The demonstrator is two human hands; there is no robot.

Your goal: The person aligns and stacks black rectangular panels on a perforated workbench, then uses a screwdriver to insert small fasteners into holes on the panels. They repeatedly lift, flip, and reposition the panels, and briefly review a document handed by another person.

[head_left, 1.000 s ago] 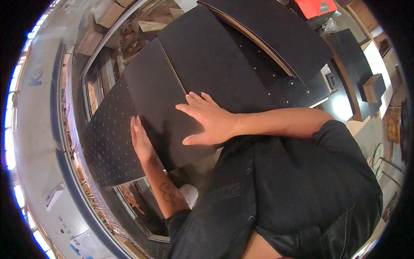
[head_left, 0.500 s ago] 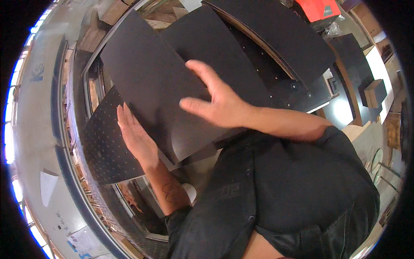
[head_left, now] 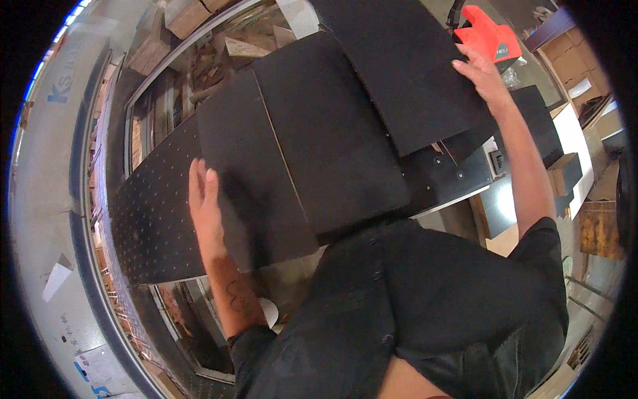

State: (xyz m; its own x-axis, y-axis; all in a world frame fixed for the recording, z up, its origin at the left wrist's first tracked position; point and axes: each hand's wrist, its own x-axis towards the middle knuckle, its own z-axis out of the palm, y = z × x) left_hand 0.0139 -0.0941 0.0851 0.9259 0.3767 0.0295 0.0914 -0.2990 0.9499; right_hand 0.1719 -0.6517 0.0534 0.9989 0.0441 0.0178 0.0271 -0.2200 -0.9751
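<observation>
Two black flat boards lie side by side on a black perforated table (head_left: 149,219): a left board (head_left: 249,179) and a middle board (head_left: 325,139). My left hand (head_left: 205,199) lies flat against the left edge of the left board, fingers stretched out. Farther right, a third black board (head_left: 405,73) overlaps the back of the table. My right hand (head_left: 482,76) is stretched far out and rests with spread fingers on the right edge of that third board, next to a red machine part (head_left: 488,36).
Wooden offcuts (head_left: 193,46) lie in a bin beyond the table's left end. A grey floor (head_left: 46,199) curves along the left. Black and brown boxes (head_left: 565,173) stand at the right. A scrap of white paper (head_left: 56,279) lies on the floor.
The board I held tilted up now lies flat on the table. My right hand left it and reached far right onto the third board. My left hand stays at the left edge.
</observation>
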